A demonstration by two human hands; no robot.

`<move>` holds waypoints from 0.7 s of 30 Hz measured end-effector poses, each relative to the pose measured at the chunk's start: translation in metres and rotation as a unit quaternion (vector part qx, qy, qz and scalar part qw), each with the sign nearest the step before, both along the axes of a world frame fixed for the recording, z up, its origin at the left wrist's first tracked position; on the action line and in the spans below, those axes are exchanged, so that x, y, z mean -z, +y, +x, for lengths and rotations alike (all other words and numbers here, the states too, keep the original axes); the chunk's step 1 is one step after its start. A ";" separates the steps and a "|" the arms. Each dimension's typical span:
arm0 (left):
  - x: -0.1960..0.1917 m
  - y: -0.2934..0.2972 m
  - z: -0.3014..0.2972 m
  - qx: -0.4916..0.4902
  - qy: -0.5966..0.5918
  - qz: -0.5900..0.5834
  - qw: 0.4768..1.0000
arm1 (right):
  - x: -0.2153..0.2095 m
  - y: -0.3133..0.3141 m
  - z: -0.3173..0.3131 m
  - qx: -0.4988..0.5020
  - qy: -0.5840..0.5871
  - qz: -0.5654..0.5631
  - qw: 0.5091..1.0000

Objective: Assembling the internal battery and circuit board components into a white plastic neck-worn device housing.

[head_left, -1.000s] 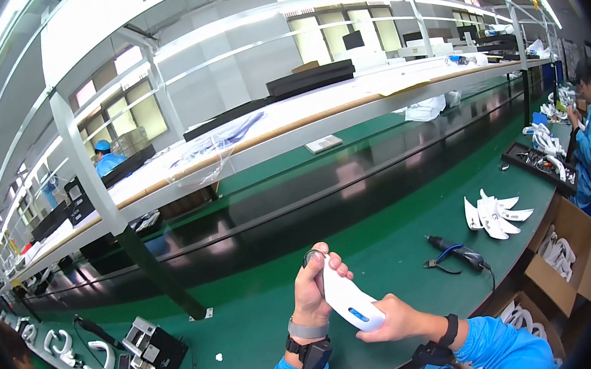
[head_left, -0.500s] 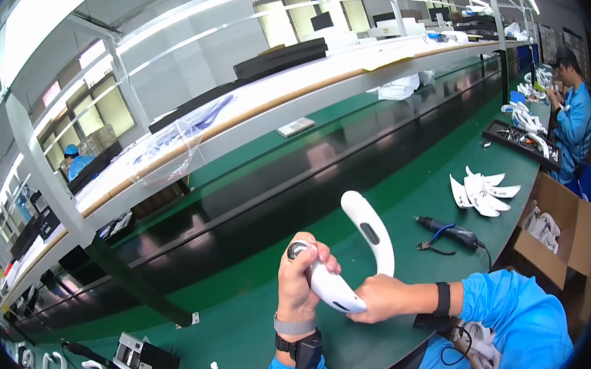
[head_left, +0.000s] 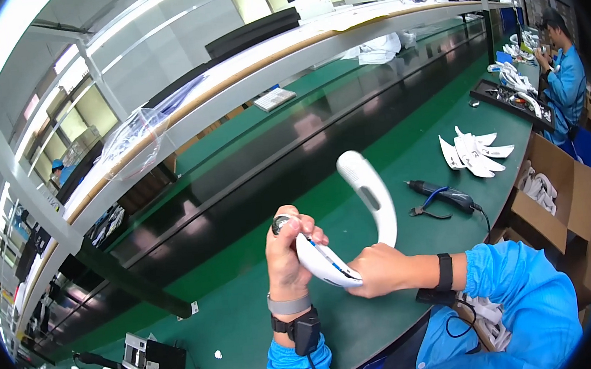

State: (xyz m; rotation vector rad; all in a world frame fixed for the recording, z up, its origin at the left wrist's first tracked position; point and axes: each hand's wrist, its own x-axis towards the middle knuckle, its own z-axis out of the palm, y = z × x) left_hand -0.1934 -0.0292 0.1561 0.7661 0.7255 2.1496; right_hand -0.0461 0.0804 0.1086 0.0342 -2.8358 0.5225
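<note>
A white U-shaped neck fan (head_left: 375, 202) with a finely perforated outer surface is held above the green bench. My left hand (head_left: 286, 249) is wrapped round one end of it, where a dark round part shows by the thumb. My right hand (head_left: 383, 270) grips it lower down, at the bend. Between the hands a long gap runs along the shell edge, with a blue strip inside. The fingertips of my right hand are hidden behind the shell. The other arm of the fan curves up, free of both hands.
On the green bench (head_left: 253, 334) to the right lie a black electric screwdriver (head_left: 442, 194), blue-handled cutters (head_left: 432, 210) and a pile of white curved shells (head_left: 476, 153). Cardboard box (head_left: 550, 206) stands beside the bench. A black device (head_left: 158, 365) sits at left. A co-worker (head_left: 563, 80) sits far right.
The neck fan has been turned in my hands, so its open edge with the blue strip now shows and the free arm shows its perforated face. The view has shifted slightly.
</note>
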 end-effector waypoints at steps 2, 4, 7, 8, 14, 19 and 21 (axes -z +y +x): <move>-0.004 -0.005 0.003 0.039 -0.004 0.020 0.999 | -0.007 -0.002 0.007 -0.050 -0.017 -0.071 0.996; -0.007 -0.005 0.004 0.002 -0.061 0.029 0.998 | -0.007 0.003 0.009 -0.028 0.053 -0.076 0.995; -0.008 -0.006 0.000 -0.059 -0.132 0.041 0.989 | -0.006 0.003 0.007 -0.008 0.181 -0.078 0.980; -0.008 -0.006 -0.001 -0.057 -0.133 0.044 0.988 | -0.006 0.004 0.006 -0.020 0.191 -0.086 0.978; -0.016 -0.027 0.002 -0.042 -0.063 0.069 0.995 | -0.015 -0.008 0.005 -0.077 0.191 -0.059 0.977; -0.008 -0.023 -0.004 0.072 0.004 0.126 0.989 | -0.040 0.003 0.006 -0.157 -0.072 -0.076 0.982; -0.007 -0.022 -0.004 0.092 0.037 0.133 0.986 | -0.030 -0.003 0.001 -0.071 -0.079 0.070 0.992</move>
